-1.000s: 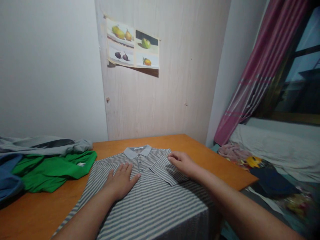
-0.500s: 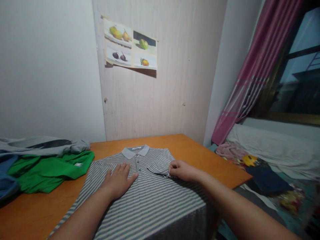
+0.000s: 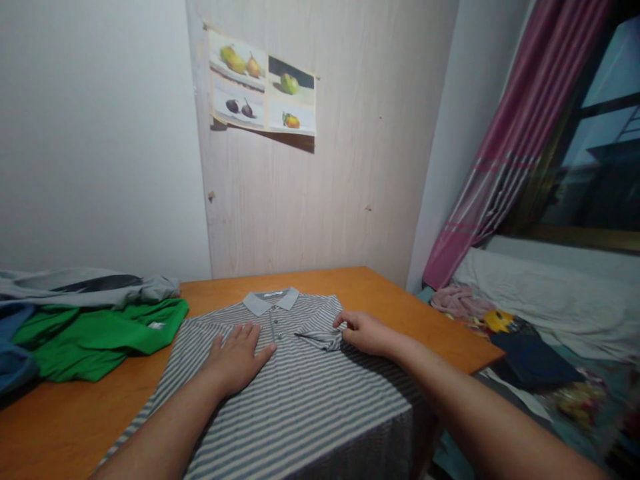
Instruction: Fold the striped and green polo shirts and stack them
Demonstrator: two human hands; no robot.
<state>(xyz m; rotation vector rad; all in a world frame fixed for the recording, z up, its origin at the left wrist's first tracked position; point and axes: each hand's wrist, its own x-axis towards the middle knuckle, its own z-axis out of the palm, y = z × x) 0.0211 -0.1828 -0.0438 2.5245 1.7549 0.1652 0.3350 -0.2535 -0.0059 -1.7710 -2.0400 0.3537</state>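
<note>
A grey-and-white striped polo shirt (image 3: 300,400) lies front up, its plain grey collar (image 3: 257,305) toward the wall and its lower part hanging over the table's near edge. My left hand (image 3: 236,360) rests flat on the chest beside the button placket, fingers spread. At the sleeve (image 3: 320,327) on the right, which is folded inward over the body with a bunched hem, is my right hand (image 3: 367,333). Its thumb and index finger are apart at the sleeve's outer edge, with no cloth visibly pinched between them. The other right fingers are partly hidden.
Green (image 3: 110,337), grey (image 3: 90,290) and blue (image 3: 15,347) garments lie on the left of the orange-brown table (image 3: 395,300). Past its right corner, a lower surface holds a dark blue item (image 3: 535,360), a pink cloth (image 3: 460,301) and white bedding (image 3: 545,287). A wall stands behind.
My right thumb and index finger have parted from their pinch on the sleeve hem, and the hand has shifted slightly upward. The sleeve edge now lies more folded. My left hand has stayed put.
</note>
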